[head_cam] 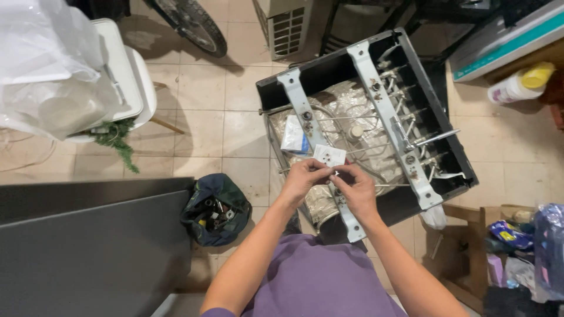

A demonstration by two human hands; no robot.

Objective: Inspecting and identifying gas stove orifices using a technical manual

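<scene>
Left hand [305,178] and right hand [356,186] together, fingertips pinching small white packet [329,156] at lower edge. Packet sticks up above fingers, over open stove chassis [446,147] with foil lining. Tool bag [215,208] on floor, left.

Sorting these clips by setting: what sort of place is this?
Probably a home repair corner or small workshop: an opened stove top with bare gas pipes on a tiled floor, an open tool bag, and a bike wheel nearby.
</scene>
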